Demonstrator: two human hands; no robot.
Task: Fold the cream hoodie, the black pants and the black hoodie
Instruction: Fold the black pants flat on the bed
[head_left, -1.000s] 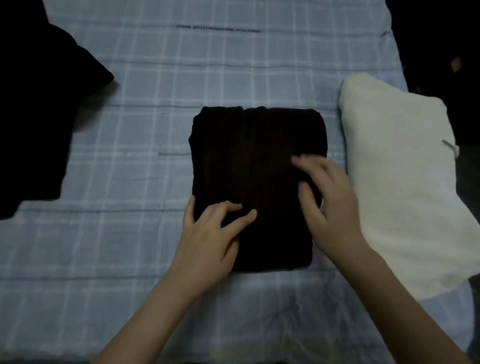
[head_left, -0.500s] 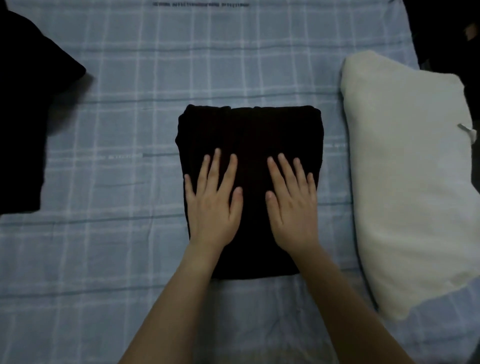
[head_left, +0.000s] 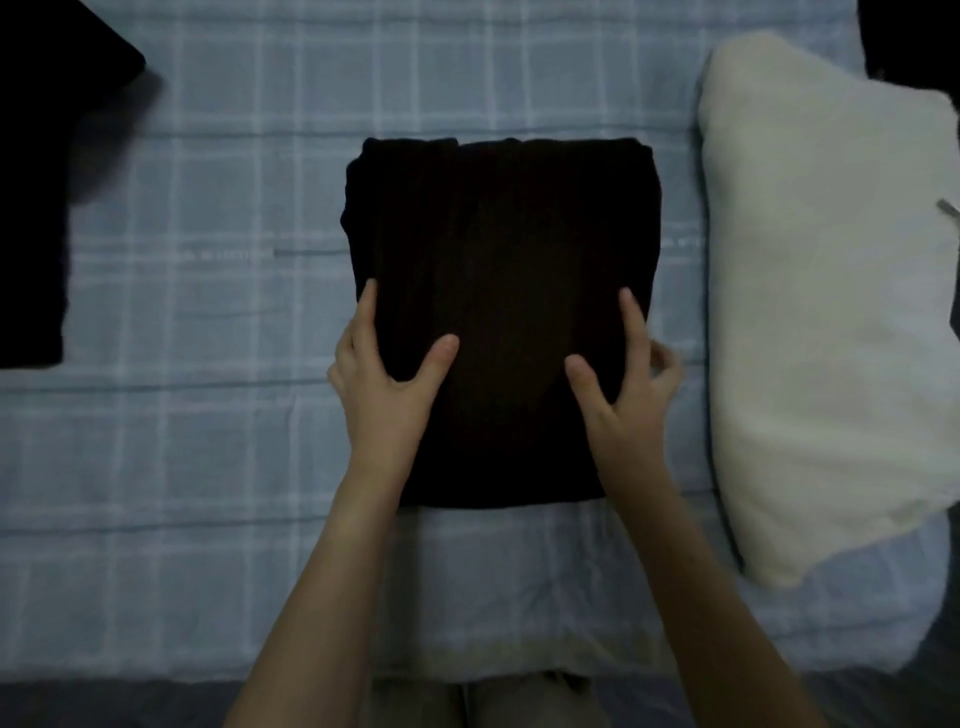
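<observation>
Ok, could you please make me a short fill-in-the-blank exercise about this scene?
1. The left hand and the right hand grip the folded black garment with their ____ on top.
2. The cream hoodie lies to the ____ of it.
3. A second black garment lies at the picture's ____ edge.
Missing: thumbs; right; left.

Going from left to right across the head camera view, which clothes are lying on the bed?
Black garment at the left edge → folded black garment in the middle, held by both hands → cream hoodie on the right.
</observation>
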